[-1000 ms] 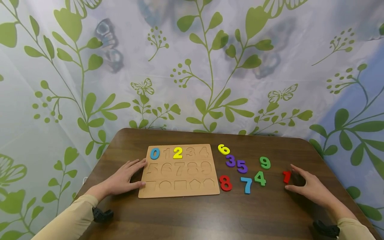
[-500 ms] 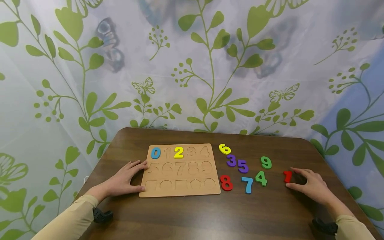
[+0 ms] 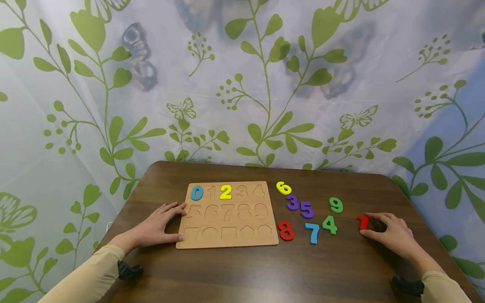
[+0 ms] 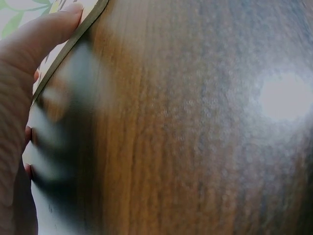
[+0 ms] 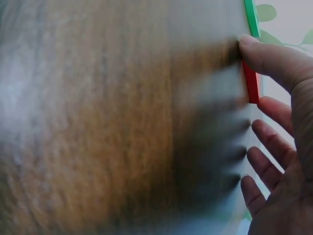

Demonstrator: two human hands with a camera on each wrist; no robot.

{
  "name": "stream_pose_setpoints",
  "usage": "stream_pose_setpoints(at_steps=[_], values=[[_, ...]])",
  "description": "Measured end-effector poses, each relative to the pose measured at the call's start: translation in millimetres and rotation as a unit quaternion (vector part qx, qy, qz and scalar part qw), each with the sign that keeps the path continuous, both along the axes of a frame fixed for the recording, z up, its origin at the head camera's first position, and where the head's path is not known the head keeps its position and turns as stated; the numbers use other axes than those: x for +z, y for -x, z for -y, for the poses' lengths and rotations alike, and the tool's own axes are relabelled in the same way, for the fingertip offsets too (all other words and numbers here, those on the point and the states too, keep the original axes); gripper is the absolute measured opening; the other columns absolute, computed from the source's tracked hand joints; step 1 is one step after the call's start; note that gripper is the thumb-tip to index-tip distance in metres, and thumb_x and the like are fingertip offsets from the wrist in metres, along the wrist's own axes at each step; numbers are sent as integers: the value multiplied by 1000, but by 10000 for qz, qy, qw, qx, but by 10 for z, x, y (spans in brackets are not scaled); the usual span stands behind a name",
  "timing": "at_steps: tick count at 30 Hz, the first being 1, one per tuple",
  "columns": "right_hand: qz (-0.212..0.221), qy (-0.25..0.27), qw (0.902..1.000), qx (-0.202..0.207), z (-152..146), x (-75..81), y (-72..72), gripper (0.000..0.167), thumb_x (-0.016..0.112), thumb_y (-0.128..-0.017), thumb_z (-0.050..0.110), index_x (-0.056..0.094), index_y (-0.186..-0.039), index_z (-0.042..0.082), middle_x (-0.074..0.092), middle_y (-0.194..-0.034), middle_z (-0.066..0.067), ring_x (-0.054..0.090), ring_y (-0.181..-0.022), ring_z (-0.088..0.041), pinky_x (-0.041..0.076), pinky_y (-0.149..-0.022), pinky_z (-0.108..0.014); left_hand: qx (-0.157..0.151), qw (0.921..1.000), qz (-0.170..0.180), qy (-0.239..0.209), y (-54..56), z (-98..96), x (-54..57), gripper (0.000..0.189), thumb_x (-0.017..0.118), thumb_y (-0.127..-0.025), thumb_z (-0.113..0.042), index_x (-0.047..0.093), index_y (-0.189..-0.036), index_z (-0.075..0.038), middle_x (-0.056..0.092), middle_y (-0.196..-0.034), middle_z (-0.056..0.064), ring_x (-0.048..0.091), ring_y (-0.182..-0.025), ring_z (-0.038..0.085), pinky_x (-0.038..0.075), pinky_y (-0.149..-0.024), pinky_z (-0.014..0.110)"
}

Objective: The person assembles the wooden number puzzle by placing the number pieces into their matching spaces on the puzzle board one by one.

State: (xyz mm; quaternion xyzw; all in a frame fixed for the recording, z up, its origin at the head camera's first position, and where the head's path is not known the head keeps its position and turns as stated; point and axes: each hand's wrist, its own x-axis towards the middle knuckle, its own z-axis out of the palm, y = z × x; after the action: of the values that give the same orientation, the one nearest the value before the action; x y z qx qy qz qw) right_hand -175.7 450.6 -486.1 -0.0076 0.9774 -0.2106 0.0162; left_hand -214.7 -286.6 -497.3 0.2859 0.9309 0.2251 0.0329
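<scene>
A wooden number board (image 3: 216,239) lies on the table, with a blue 0 (image 3: 196,193) and a yellow 2 (image 3: 225,192) in its top row. My left hand (image 3: 155,225) rests at the board's left edge, fingers spread and fairly straight; its thumb (image 4: 63,24) touches the board rim in the left wrist view. At the right, my right hand (image 3: 392,233) pinches a red number 1 (image 3: 363,222) at its two ends between thumb and index finger. That red piece (image 5: 250,83) still lies on the table, and the other fingers are loosely bent beside it.
Between board and right hand lie a yellow 6 (image 3: 283,188), purple 3 (image 3: 292,202), purple 5 (image 3: 307,209), green 9 (image 3: 335,205), green 4 (image 3: 329,225), blue 7 (image 3: 312,233) and red 8 (image 3: 286,230). A patterned curtain (image 3: 242,92) hangs behind the table.
My right thumb and index finger have closed in on the red number 1. The left hand stays at the board's edge.
</scene>
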Motion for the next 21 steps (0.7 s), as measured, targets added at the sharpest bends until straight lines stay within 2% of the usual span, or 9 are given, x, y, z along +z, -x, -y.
stream_pose_setpoints(at_steps=[12, 21], values=[[-58, 89, 9999, -42, -16, -57, 20, 83, 72, -90, 58, 50, -144, -2, 37, -142, -38, 25, -126, -66, 24, -87, -78, 45, 10000, 23, 11, 10, 6, -15, 71, 72, -83, -69, 56, -135, -25, 38, -162, 6, 27, -149, 43, 17, -118, 67], [-38, 70, 9999, -92, -6, -40, 26, 84, 72, -90, 59, 51, -142, -4, 38, -140, -39, 25, -125, -66, 24, -87, -78, 25, 10000, 17, 27, 23, 14, -20, 71, 73, -82, -70, 56, -135, -25, 38, -163, 5, 28, -149, 43, 17, -118, 67]])
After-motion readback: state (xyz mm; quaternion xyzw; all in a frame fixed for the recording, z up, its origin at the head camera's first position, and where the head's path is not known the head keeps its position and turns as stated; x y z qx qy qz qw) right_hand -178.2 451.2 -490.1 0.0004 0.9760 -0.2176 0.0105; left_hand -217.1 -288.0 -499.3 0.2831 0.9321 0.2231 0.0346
